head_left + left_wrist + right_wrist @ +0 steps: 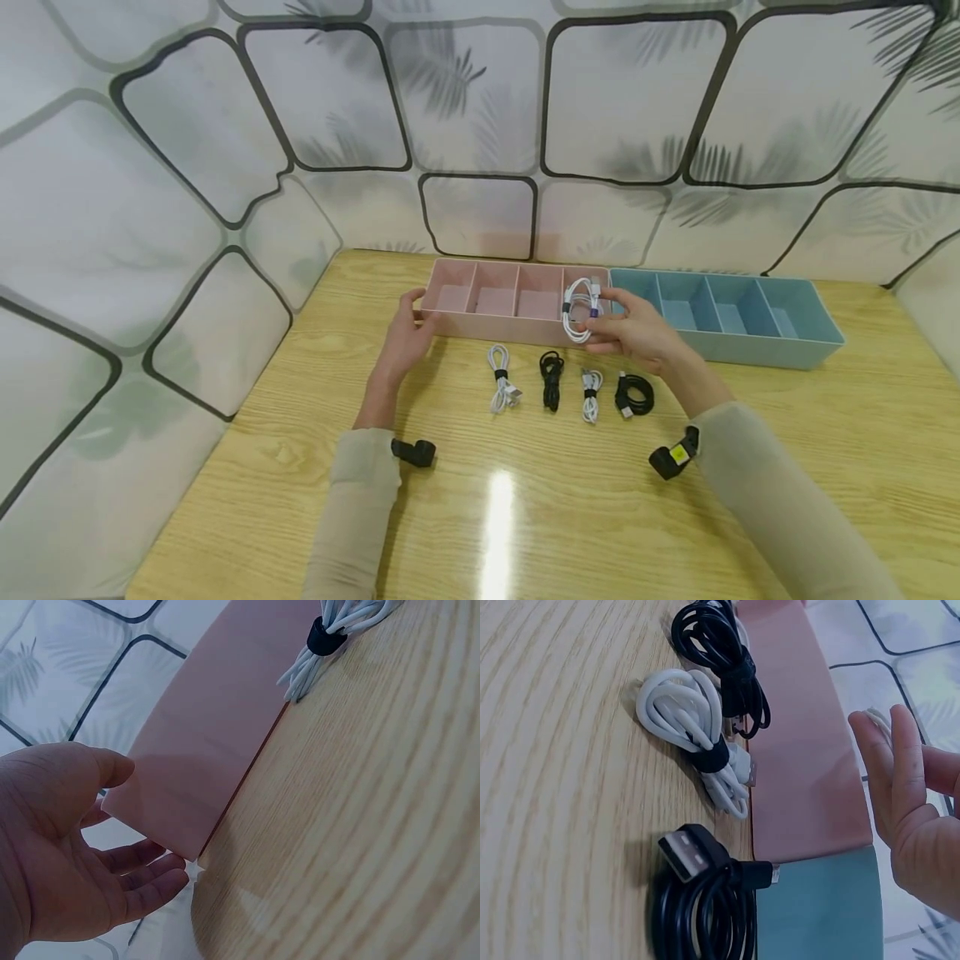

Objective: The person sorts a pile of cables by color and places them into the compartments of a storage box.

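Note:
My right hand (636,333) pinches a coiled white charging cable (576,310) with a dark tie, over the right-end compartment of the pink organizer box (495,327). In the right wrist view most of that cable is hidden behind the fingers (909,769). At the box's left end, my left hand (405,337) holds the corner, thumb at the front wall and fingers round the end. The left wrist view shows this hand (82,847) against the pink end. A light-blue organizer box (750,346) adjoins the pink one on the right.
Before the boxes lie a white cable (501,379), a black cable (551,379), a second white cable (591,396) and a coiled black cable (635,395), in a row on the wooden table (570,517). A patterned wall covering (480,217) rises behind.

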`<state>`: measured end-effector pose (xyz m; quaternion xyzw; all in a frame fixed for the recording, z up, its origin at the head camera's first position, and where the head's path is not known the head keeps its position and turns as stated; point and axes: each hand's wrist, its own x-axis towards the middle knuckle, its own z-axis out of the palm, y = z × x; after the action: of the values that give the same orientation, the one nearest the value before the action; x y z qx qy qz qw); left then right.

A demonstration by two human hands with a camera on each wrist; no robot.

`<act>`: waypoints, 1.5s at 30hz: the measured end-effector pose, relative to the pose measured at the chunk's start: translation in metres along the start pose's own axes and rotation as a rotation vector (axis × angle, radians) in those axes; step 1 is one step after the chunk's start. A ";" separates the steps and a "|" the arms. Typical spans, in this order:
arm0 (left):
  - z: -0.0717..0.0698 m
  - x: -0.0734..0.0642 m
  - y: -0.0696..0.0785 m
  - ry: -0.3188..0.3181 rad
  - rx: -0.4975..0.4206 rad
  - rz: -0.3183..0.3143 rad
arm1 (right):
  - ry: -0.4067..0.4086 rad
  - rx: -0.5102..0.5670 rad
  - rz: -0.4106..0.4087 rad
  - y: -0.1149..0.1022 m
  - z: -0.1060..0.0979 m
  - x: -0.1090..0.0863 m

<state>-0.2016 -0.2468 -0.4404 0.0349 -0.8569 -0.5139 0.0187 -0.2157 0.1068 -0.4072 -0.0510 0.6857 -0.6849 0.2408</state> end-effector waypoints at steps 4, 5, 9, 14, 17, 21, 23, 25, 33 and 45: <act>-0.001 0.000 -0.001 -0.004 0.000 -0.012 | -0.004 -0.012 -0.003 0.000 0.003 0.004; -0.001 0.000 -0.001 -0.003 -0.002 -0.015 | -0.007 -0.015 -0.004 0.000 0.004 0.005; -0.003 0.000 0.000 0.004 -0.006 -0.029 | -0.010 -0.028 -0.006 -0.002 0.007 0.007; -0.003 0.001 -0.001 0.013 -0.047 -0.040 | -0.018 -0.018 0.001 -0.005 0.008 0.009; -0.003 0.002 -0.001 0.019 -0.077 -0.029 | -0.016 -0.009 0.002 -0.006 0.008 0.011; 0.000 0.003 -0.001 0.039 -0.112 -0.016 | -0.002 -0.007 -0.001 -0.007 0.007 0.015; 0.001 0.005 -0.001 0.053 -0.130 -0.016 | 0.008 -0.009 0.000 -0.007 0.007 0.017; 0.003 0.006 -0.002 0.068 -0.153 -0.019 | 0.015 -0.013 0.003 -0.008 0.007 0.020; 0.006 0.009 -0.006 0.121 -0.257 0.004 | 0.028 -0.041 0.012 -0.015 0.012 0.029; 0.007 0.006 -0.005 0.129 -0.293 -0.009 | 0.044 -0.025 0.060 -0.018 0.021 0.041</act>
<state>-0.2080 -0.2435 -0.4487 0.0687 -0.7696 -0.6303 0.0763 -0.2484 0.0699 -0.3992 -0.0184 0.7007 -0.6697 0.2452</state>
